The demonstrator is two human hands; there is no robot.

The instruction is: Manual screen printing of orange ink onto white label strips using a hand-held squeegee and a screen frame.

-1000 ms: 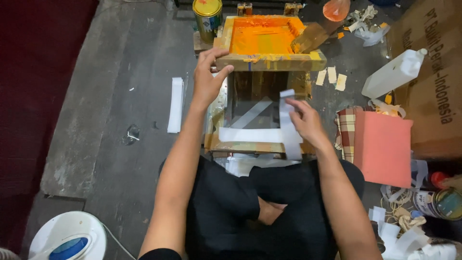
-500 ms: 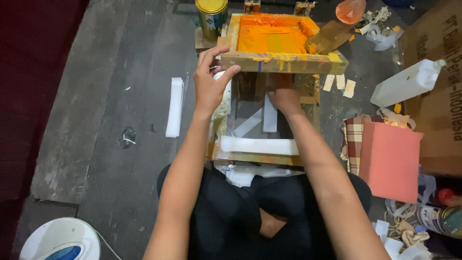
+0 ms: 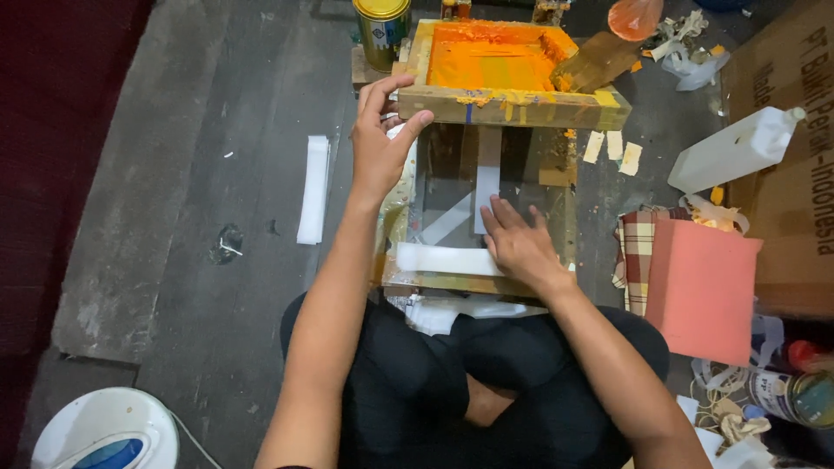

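1. The left hand grips the near left corner of a wooden screen-printing frame, thumb on the front rail and fingers curled over the top edge, holding the frame tilted up at its near side.
2. The frame's mesh is coated with orange ink, and a wooden squeegee lies slanted at its right side.
3. The right hand lies flat, fingers spread and holding nothing, on the glass printing base beneath the raised frame.
4. Its fingertips press on the lower end of a narrow white strip that lies lengthwise on the base under the frame.
5. A wider white strip lies crosswise at the near edge of the base, touching the right hand's thumb side.
6. A stack of white strips rests on the dark floor to the left, well apart from the frame.
7. A yellow-lidded tin can stands just beside the frame's far left corner.
8. To the right lie a white plastic jerrycan, a cardboard box, and a pink sheet over a checked cloth.
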